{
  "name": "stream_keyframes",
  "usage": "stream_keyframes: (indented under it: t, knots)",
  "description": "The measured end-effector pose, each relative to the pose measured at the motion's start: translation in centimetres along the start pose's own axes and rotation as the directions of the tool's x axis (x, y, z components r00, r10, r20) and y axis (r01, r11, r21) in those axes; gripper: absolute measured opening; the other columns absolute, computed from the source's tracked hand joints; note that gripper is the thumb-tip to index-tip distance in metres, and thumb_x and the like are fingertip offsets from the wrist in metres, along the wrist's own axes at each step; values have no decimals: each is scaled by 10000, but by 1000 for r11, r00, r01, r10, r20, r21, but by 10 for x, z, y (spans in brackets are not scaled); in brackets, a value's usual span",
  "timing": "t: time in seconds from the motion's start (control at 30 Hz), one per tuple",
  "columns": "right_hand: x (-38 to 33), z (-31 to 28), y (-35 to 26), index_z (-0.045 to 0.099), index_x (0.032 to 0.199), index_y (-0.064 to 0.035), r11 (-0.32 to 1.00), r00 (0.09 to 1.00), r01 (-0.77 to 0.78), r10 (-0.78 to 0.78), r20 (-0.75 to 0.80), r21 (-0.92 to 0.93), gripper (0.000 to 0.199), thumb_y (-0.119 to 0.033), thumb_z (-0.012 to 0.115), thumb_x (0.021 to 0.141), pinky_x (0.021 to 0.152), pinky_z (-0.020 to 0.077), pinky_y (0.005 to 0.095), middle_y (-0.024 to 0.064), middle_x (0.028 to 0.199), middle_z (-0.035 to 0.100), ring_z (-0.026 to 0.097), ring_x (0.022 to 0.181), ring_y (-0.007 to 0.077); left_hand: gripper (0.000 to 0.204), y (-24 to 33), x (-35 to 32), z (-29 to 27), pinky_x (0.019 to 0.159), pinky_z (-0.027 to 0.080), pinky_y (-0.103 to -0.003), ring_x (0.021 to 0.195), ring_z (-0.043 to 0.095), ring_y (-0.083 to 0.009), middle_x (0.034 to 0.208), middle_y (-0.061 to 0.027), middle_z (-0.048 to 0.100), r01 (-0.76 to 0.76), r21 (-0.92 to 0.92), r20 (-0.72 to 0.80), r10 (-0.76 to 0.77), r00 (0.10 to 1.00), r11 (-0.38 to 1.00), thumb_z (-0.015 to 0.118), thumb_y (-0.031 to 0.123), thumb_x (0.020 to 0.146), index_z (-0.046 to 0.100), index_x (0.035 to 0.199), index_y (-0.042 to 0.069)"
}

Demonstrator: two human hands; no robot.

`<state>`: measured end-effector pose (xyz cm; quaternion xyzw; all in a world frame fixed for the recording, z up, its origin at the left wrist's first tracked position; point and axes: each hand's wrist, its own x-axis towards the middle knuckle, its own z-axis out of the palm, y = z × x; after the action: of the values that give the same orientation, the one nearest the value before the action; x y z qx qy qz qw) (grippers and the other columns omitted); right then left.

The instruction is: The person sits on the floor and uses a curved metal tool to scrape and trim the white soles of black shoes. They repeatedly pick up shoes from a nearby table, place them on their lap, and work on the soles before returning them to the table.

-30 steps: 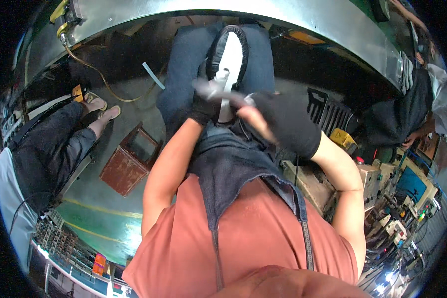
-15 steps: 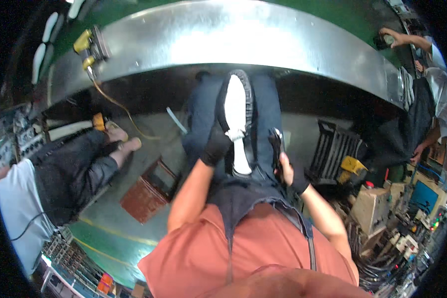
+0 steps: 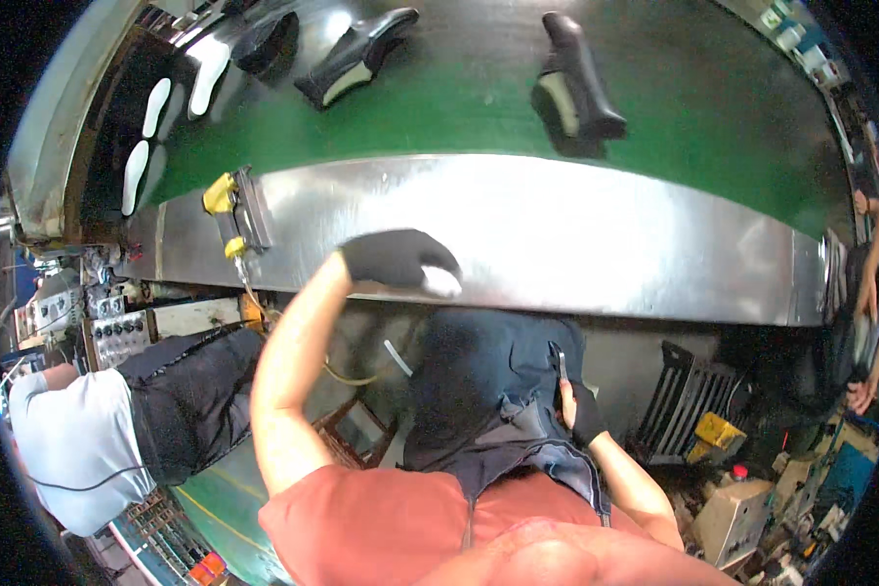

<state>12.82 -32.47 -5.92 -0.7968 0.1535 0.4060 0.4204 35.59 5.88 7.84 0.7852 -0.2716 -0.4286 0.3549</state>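
Observation:
My left hand, in a black glove, is raised over the near edge of the shiny metal bench. Motion smears its fingers. A white patch shows at their tips, and I cannot make out whether it is a held piece or bare skin in glare. Low over my right thigh, my right hand is closed round a slim dark hand tool with a metallic glint, its thumb bare. Beyond the bench, a black boot with a cream underside patch lies on the green belt.
A second black boot and white sole pieces lie farther left. A yellow corded tool rests on the bench. One person sits at left; other arms show at right. A dark slatted crate stands at lower right.
The black boot with the white underside has left my lap and my left hand. That hand has moved forward over the bench. My view has tilted up, showing more belt.

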Motion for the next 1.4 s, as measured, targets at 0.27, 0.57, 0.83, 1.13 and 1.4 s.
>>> stream_keyframes:
  t: [0.27, 0.57, 0.83, 1.13, 1.4]
  knots:
    - [28, -17, -52, 568, 797, 38, 996, 992, -36, 26, 123, 77, 573, -463, 343, 958, 459, 453, 335, 114, 526, 555, 592, 477, 179, 595, -179, -17, -191, 856, 458, -396, 986, 585, -298, 1022, -212, 604, 272, -349, -934, -356, -23, 897, 707, 412, 733, 531, 1094, -27]
    - [35, -25, -78, 565, 827, 50, 996, 1000, -8, 6, 16, 93, 551, -432, 339, 966, 482, 462, 331, 143, 571, 575, 592, 479, 196, 734, -71, 46, -142, 1000, 330, -485, 1222, 384, -391, 1295, -217, 417, 529, 354, -923, 198, 329, 771, 686, 387, 723, 388, 1311, 63]
    - [16, -18, -46, 558, 843, 50, 992, 1000, -14, 14, 4, 123, 521, -419, 364, 962, 462, 461, 328, 122, 610, 564, 587, 476, 192, 770, -109, 31, -235, 917, 433, -419, 1129, 524, -288, 1245, -163, 539, 374, 9, -839, -196, 507, 928, 778, 375, 638, 488, 1285, 74]
    - [-11, -2, -25, 569, 829, 34, 987, 988, 153, -153, 11, 40, 524, -431, 362, 952, 467, 449, 351, 114, 579, 556, 585, 478, 208, 428, -49, 78, -100, 479, 428, -260, 561, 538, -123, 707, -57, 596, -16, -670, -631, -559, 538, 742, 741, 450, 711, 634, 873, 68]
    - [-19, 25, 13, 571, 746, -20, 946, 976, 215, -197, -95, 244, 594, -547, 363, 926, 479, 445, 308, 80, 571, 557, 557, 467, 179, 459, 20, 1, 89, 667, 519, -338, 716, 601, -221, 852, -113, 600, -707, -460, -859, -69, 507, 536, 569, 466, 847, 541, 1036, 49]
